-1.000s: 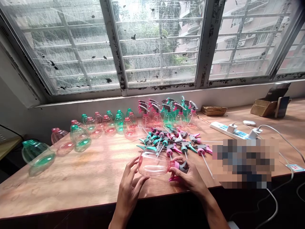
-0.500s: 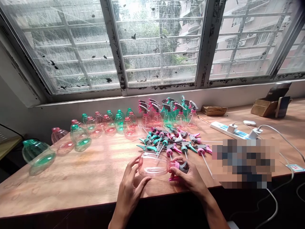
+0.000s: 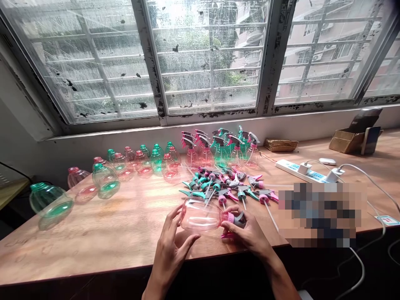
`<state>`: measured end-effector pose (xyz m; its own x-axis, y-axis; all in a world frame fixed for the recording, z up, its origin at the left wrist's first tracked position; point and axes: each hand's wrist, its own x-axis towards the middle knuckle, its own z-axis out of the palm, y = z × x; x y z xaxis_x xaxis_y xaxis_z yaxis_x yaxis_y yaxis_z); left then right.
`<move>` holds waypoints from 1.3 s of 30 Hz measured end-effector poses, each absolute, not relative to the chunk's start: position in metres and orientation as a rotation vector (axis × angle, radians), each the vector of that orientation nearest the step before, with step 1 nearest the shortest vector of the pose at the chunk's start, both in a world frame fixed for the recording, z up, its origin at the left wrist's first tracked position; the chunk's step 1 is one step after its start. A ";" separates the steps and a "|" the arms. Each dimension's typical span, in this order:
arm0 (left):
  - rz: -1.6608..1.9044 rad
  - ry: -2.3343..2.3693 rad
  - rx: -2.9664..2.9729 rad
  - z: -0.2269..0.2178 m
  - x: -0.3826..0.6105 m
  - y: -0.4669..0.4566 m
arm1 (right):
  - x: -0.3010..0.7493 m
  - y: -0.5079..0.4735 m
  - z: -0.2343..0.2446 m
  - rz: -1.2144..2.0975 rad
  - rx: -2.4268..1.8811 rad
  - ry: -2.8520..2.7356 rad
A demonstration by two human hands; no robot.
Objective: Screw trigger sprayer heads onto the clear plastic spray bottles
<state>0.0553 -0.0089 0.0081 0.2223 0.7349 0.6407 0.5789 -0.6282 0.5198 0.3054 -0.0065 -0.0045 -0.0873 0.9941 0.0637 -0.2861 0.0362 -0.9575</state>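
Note:
A clear pink spray bottle (image 3: 201, 216) lies sideways above the front of the table, its neck pointing right. My right hand (image 3: 245, 231) is closed around the neck, where a pink collar and grey trigger head (image 3: 239, 219) sit; the pink trigger shows below the fingers. My left hand (image 3: 171, 239) is beside the bottle's base with fingers and thumb spread, the fingertips close to the base and the thumb apart below it. Whether those fingertips touch is hard to tell. Just behind the bottle lies a pile of loose pink, green and grey trigger heads (image 3: 215, 183) with dip tubes.
Open pink and green bottles (image 3: 106, 181) stand on the left and back of the wooden table (image 3: 125, 233). Several bottles with trigger heads (image 3: 220, 152) stand by the window. A power strip (image 3: 300, 170), cables, cardboard box (image 3: 345, 141) and a blurred patch are to the right.
My left thumb has moved slightly away from the bottle. The bottle has tilted a little, its neck end lower, while my right hand stays on the neck.

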 end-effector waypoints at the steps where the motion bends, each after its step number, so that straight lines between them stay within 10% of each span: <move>1: 1.373 1.254 2.296 0.008 0.055 -0.009 | 0.306 -0.007 -0.005 1.362 -0.911 -1.090; 39: 1.467 1.201 2.244 -0.006 0.051 -0.001 | 0.305 -0.008 0.001 1.403 -0.945 -1.046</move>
